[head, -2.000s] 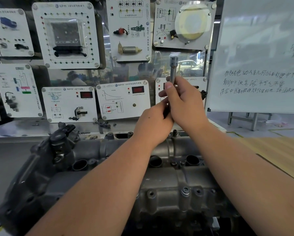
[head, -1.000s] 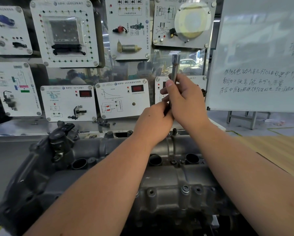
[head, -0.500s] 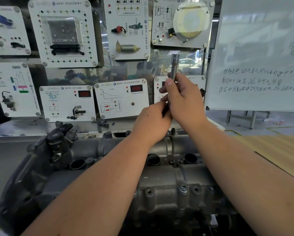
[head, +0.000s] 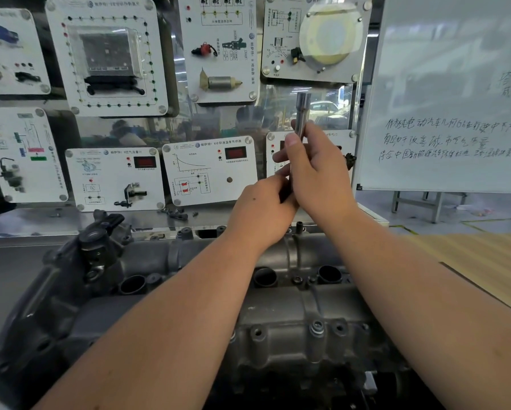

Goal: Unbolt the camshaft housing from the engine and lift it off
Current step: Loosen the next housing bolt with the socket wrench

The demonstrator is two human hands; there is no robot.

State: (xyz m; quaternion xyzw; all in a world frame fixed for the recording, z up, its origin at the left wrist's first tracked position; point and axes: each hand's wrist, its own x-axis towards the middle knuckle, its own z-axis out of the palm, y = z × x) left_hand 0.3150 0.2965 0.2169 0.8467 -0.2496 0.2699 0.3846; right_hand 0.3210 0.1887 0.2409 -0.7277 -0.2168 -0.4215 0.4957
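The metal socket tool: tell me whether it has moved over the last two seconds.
No. The metal socket tool keeps its top just below the round-dial panel, held upright in both hands.

A whiteboard (head: 455, 93) at right carries three rows of handwritten Chinese characters in dark marker, too loose to read with certainty, plus a few fainter characters near its upper right edge. White training panels (head: 209, 170) on the wall behind bear a round VW logo and small printed Chinese headings, one appearing to read 冷却液温度传感器 and its left neighbour (head: 115, 176) 空气流量计. Other print is blurred.
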